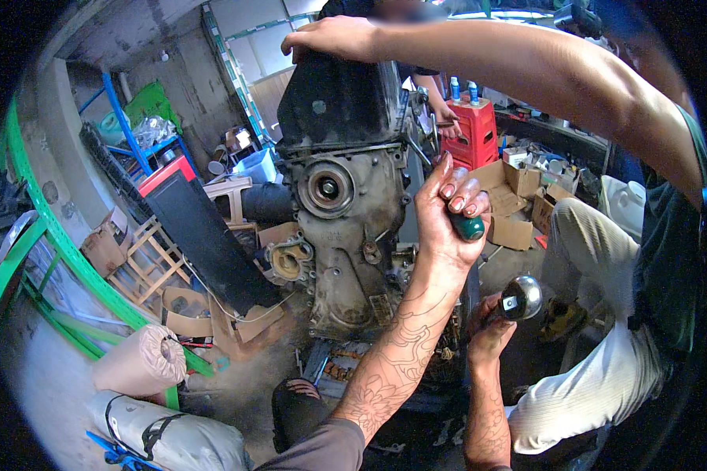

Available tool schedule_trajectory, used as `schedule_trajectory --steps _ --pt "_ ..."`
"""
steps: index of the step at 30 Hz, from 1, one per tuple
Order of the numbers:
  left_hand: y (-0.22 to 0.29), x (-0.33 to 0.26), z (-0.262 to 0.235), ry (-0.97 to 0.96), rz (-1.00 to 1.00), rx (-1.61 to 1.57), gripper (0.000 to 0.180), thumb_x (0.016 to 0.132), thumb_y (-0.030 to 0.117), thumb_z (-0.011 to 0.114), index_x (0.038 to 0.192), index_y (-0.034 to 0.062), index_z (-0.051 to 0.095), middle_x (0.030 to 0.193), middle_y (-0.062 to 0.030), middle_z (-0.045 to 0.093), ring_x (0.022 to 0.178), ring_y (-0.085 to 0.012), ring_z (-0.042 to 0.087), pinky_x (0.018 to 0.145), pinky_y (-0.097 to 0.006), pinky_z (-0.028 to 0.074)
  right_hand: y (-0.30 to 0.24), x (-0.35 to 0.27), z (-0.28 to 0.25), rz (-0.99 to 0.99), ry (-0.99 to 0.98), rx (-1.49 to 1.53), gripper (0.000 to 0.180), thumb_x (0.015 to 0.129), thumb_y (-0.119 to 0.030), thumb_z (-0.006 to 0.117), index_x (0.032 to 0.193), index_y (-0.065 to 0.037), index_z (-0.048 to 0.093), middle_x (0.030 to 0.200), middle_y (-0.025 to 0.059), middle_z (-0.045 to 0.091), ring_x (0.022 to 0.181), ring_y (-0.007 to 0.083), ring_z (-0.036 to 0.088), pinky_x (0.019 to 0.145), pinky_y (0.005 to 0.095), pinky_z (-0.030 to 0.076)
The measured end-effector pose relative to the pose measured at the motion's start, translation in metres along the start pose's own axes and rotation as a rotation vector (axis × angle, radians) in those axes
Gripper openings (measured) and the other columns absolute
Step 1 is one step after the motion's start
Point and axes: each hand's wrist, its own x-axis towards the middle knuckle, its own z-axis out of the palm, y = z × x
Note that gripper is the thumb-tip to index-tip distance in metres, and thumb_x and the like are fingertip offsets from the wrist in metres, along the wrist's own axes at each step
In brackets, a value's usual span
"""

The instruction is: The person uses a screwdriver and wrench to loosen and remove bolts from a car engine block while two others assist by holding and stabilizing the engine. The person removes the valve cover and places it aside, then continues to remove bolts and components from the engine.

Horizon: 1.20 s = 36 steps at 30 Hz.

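My left hand (452, 208) is closed round the green handle of a screwdriver (469, 228), raised at the right side of an upended engine (342, 228). The shaft is mostly hidden by my fingers; a thin metal rod shows beyond them at the engine's edge. Lower and to the right, my right hand (491, 326) grips what looks like a hammer (524, 298) with a shiny rounded metal head. A black oil pan (338, 102) tops the engine, and a co-worker's hand (330, 38) rests on it. Another person's hand (445, 118) is behind the engine's right side.
A co-worker's light trousers (581, 392) are close at right. Behind stand a red stool (471, 133) with blue cans and open cardboard boxes (511, 196). On the left are a green metal frame (78, 271), a black panel (212, 235) and a rolled bundle (137, 361).
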Motion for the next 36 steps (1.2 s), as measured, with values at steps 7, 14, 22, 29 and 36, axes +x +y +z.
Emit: schedule_trajectory --steps 7,14,22,29,36 --pt "-0.01 0.011 -0.002 0.074 0.116 0.233 0.037 0.091 0.016 0.048 0.056 0.0148 0.038 0.046 0.005 0.034 0.038 -0.0073 0.034 0.041 -0.022 0.034 -0.052 0.113 0.074 -0.217 -0.08 -0.09 0.071 0.073 -0.08 0.036 0.071 -0.009 0.039 0.052 -0.002 0.035 0.041 0.008 0.033 0.036 0.0232 0.023" --pt "-0.025 0.031 -0.014 0.011 0.199 0.051 0.036 0.088 0.014 0.05 0.054 0.0167 0.037 0.045 0.007 0.031 0.037 -0.006 0.033 0.041 -0.023 0.032 -0.041 0.142 0.081 -0.21 -0.053 -0.097 0.071 0.071 -0.081 0.037 0.069 -0.01 0.037 0.051 -0.0024 0.034 0.04 0.0077 0.031 0.035 0.0228 0.022" --pt "-0.033 0.048 0.016 0.284 0.302 0.186 0.025 0.081 0.01 0.054 0.06 0.0156 0.04 0.049 0.0049 0.034 0.041 -0.0088 0.035 0.042 -0.025 0.032 0.011 0.055 0.013 -0.238 0.187 0.366 0.071 0.07 -0.082 0.038 0.067 -0.011 0.035 0.05 -0.0029 0.032 0.038 0.0073 0.029 0.034 0.0222 0.02" --pt "-0.038 0.057 0.024 0.42 0.299 0.188 0.023 0.083 0.009 0.048 0.062 0.0137 0.042 0.048 0.0028 0.039 0.041 -0.0095 0.039 0.043 -0.025 0.037 -0.032 0.08 -0.005 -0.318 0.046 0.728 0.07 0.07 -0.08 0.04 0.074 -0.01 0.037 0.053 -0.002 0.029 0.04 0.0102 0.032 0.032 0.0229 0.025" --pt "-0.04 0.063 0.041 0.516 0.383 0.32 0.02 0.08 0.009 0.047 0.061 0.0127 0.044 0.048 0.0018 0.042 0.04 -0.0113 0.041 0.044 -0.025 0.04 -0.039 0.09 -0.002 -0.395 -0.073 0.917 0.066 0.075 -0.078 0.035 0.069 -0.012 0.033 0.046 -0.0032 0.028 0.033 0.0075 0.025 0.029 0.0217 0.02"
